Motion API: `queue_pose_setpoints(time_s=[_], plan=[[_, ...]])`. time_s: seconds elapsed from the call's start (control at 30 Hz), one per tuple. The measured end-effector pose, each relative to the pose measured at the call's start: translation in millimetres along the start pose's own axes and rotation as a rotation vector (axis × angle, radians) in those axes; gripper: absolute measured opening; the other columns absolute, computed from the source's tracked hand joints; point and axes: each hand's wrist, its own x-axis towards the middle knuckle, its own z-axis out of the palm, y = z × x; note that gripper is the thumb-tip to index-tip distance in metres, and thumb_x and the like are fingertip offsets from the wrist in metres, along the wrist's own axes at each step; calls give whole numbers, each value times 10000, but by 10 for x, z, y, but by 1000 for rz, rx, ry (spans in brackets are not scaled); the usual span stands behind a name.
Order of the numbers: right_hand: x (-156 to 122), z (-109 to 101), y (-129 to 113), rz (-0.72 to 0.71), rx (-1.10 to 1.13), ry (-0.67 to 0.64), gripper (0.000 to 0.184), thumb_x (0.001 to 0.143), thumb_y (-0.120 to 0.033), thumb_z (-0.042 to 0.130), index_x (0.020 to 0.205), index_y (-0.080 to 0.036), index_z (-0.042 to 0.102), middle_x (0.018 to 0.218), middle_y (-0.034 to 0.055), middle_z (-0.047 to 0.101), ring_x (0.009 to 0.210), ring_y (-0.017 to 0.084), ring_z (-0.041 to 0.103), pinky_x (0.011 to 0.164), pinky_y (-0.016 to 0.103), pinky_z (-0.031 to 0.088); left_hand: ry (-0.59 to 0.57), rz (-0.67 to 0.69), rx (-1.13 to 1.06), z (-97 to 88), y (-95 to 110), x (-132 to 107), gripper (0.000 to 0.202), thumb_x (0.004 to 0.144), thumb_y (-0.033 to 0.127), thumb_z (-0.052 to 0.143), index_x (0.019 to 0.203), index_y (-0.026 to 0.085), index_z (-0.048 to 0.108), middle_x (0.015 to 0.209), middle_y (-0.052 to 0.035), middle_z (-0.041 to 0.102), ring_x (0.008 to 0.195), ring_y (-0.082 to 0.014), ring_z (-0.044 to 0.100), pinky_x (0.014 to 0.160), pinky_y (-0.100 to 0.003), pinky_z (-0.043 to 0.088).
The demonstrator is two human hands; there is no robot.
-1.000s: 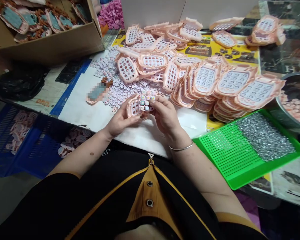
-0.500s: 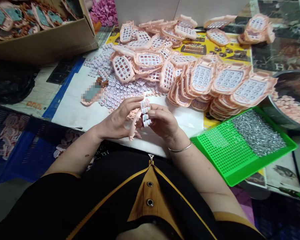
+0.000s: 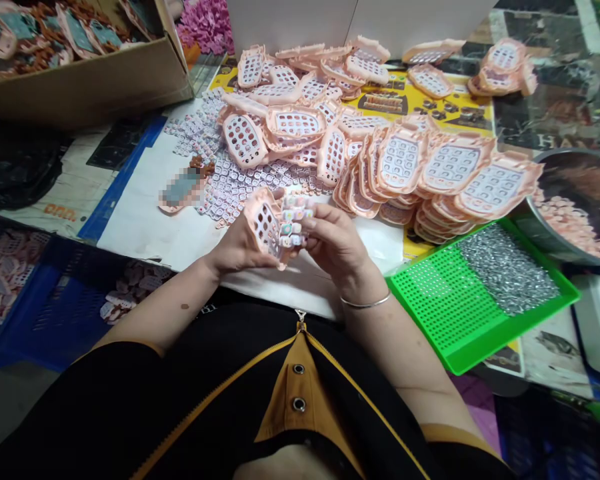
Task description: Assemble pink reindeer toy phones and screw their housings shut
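My left hand [image 3: 237, 250] is closed round a pink plastic shell [image 3: 266, 227] with rows of holes, tilted so that its holed face shows. In my right hand [image 3: 337, 243], between thumb and fingers, is a white keypad strip [image 3: 293, 223] with coloured marks on its raised keys. The keypad lies right against the shell's right side; whether it sits in the shell I cannot tell. Just beyond my hands spreads a heap of small white keypads [image 3: 235, 180]. A pink toy phone [image 3: 180, 190], partly blurred out, lies on the white sheet to the left.
Stacked pink shells [image 3: 400, 160] and a loose pile [image 3: 295, 123] fill the back. At right stand a green basket [image 3: 430, 313] of small metal parts and a metal bowl [image 3: 575, 220] of pink pieces. A cardboard box [image 3: 90, 93] is back left; blue crates [image 3: 70, 293] sit below.
My left hand has turned the pink shell from edge-on to show its holed face. The keypad in my right hand has tilted, so more of its keys show.
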Motion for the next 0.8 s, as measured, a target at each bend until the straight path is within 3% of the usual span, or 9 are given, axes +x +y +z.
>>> queue_pose_setpoints(time_s=[0.07,0.17,0.27,0.37,0.57,0.8], plan=[[-19,-17,-12,-166,-229,152,232,754,-418,790,781,-221,669,685,-20,654,537,104,551,526,268,514,4,-94,-304,102,-17,-1,1059,632,989,503,1413,273,490,1334,-161,658,1256,-395,626,980,-620,541],[-66,-6,34,-499,-860,318,179,895,-343,652,1011,-231,730,803,25,693,665,150,588,651,325,509,91,-273,-641,186,-42,-17,912,631,923,620,1258,260,601,1259,-125,711,1160,-368,687,923,-558,581],[-131,54,139,-870,-1441,326,227,977,-243,558,1129,-187,716,801,54,687,715,175,571,695,338,465,182,-347,-872,195,-47,-43,824,555,828,787,1108,225,682,1067,-70,767,1059,-307,726,878,-419,599],[-176,122,235,-1105,-1666,270,220,988,-198,564,1169,-133,670,821,73,691,726,182,557,674,341,415,145,-360,-982,192,-43,-63,746,509,697,899,1025,189,723,900,-36,764,997,-254,737,826,-301,576],[-179,178,273,-1096,-1634,235,202,1000,-214,559,1149,-106,641,757,54,626,712,181,515,653,325,384,53,-363,-1036,203,-57,-66,654,497,595,948,944,166,739,800,-11,731,758,-153,717,700,-215,542],[-251,241,225,-1157,-1772,378,173,978,-212,600,1109,-119,664,688,33,615,647,190,449,624,348,348,48,-247,-854,219,-19,-83,702,550,585,935,1074,170,718,979,-68,750,1069,-264,715,835,-276,549]])
